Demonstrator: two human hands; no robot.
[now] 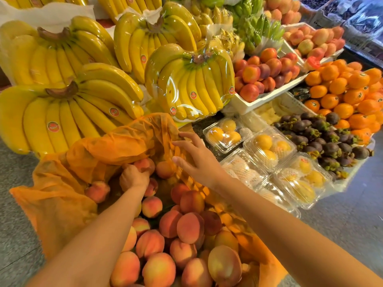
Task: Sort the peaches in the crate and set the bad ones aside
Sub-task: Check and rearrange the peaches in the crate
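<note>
Left hand (134, 179) curls round a far peach (145, 165) under the orange liner (116, 146); right hand (193, 157), fingers spread, touches that liner just beyond.

Black-matted display stand (204, 123) with wrapped banana bunches (186, 83), clear clamshell boxes (269, 148), white tray (259, 104)

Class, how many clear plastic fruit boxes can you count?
5 clear boxes: two at the back, two in the middle, one in front; more may be hidden.
</note>
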